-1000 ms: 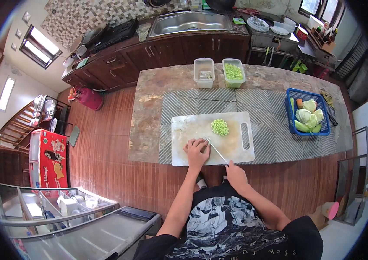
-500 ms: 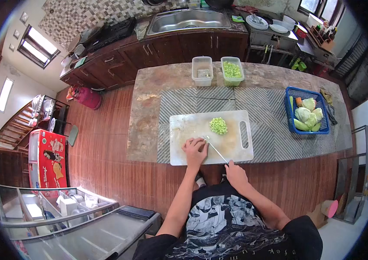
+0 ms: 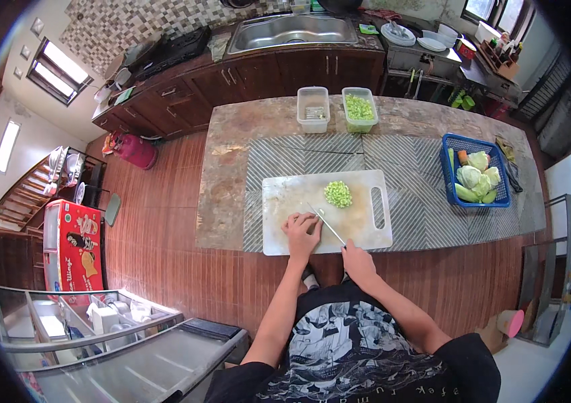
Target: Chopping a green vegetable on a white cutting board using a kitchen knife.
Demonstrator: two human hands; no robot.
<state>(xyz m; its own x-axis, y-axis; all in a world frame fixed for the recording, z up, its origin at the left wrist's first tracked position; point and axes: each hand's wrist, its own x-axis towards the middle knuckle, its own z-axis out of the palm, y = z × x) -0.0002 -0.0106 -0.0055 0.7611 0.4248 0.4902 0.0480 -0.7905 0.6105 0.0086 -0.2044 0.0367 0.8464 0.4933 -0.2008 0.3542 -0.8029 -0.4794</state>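
A white cutting board (image 3: 278, 238) with an oblong handle slot lies at the table's near edge. My right hand (image 3: 359, 260) is closed around the handle of a knife (image 3: 330, 224), whose blade slants up and left across the board. Just left of the blade, my left hand (image 3: 301, 234) presses on the board with bent fingers; whatever lies beneath them is hidden. Small pale bits are by the blade. Beyond the knife sits a round heap of chopped light green vegetable (image 3: 338, 194).
At the table's far side stand a clear plastic container (image 3: 313, 126) and another container (image 3: 360, 126) holding chopped green pieces. A blue basket (image 3: 477, 203) of cabbage and other vegetables is at right. A patterned grey mat (image 3: 426, 232) lies under the board.
My right hand and the knife have shifted a little left and away from me, so the blade tip reaches farther up the board. My left hand stays nearly in place.
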